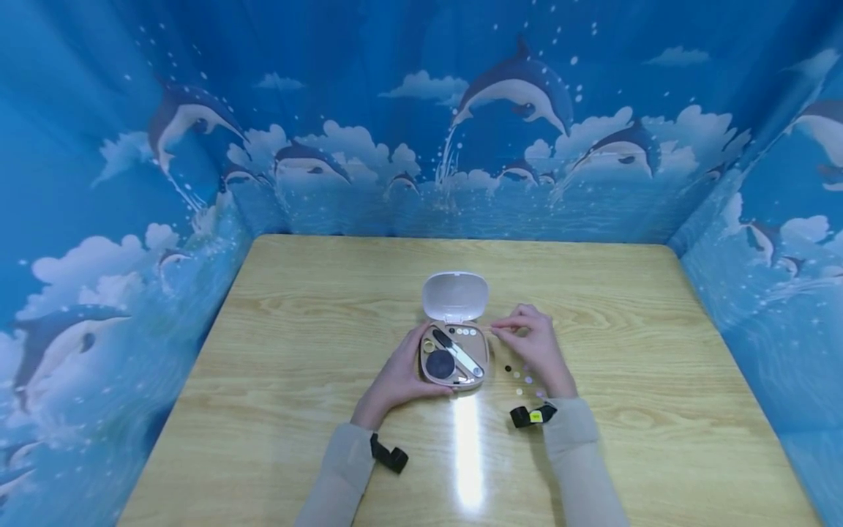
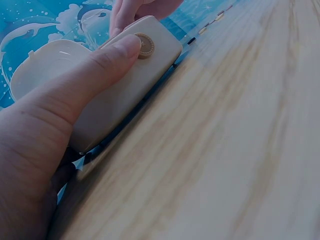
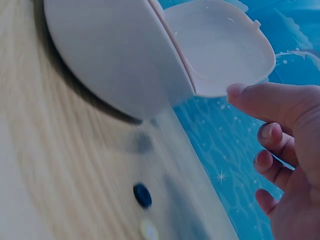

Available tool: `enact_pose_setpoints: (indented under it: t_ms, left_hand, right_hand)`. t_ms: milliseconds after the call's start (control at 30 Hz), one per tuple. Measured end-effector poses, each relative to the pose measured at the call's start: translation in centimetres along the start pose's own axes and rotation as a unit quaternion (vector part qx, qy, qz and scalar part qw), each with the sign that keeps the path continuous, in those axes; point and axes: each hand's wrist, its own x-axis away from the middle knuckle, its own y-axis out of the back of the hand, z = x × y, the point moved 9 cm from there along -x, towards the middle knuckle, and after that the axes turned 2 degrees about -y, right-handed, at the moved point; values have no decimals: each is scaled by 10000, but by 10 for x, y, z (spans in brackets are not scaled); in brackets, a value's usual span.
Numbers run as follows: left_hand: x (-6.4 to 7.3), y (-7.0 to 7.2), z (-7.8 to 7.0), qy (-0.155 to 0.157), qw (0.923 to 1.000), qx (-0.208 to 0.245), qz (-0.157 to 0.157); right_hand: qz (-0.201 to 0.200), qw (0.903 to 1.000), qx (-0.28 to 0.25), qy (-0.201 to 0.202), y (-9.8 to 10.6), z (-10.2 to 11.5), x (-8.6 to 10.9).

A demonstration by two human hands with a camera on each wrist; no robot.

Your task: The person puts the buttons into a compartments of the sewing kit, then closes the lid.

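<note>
In the head view, my left hand (image 1: 403, 372) grips a small beige sewing box (image 1: 485, 369) from its left side. Its thumb lies by the round raised clasp (image 2: 146, 46) in the left wrist view. The white lid (image 1: 456, 296) stands tipped back. Inside lie a dark disc (image 1: 440, 364), a long black-and-white tool (image 1: 459, 353), a gold ring-like piece (image 1: 429, 345) and a row of small buttons (image 1: 466, 332). My right hand (image 1: 532, 342) is at the box's upper right edge, thumb and forefinger brought together; I cannot tell whether something is between them.
Several loose buttons (image 1: 516, 375), dark, pale and purple, lie on the wooden table (image 1: 296, 351) right of the box, under my right forearm. A blue dolphin-print curtain (image 1: 395, 197) surrounds the table's back and sides.
</note>
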Motion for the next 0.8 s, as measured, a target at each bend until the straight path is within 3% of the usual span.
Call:
enact_pose_setpoints:
  t_ms: [533, 767, 800]
  left_hand:
    - [1, 0, 3, 55, 10000, 28, -12]
    - [1, 0, 3, 138, 9999, 44, 27]
    - [1, 0, 3, 147, 9999, 47, 29]
  right_hand:
    - [-227, 9995, -155, -153, 19, -31, 19]
    - [-142, 9998, -28, -133, 30, -4, 31]
    - [-126, 9998, -47, -170, 31, -10, 32]
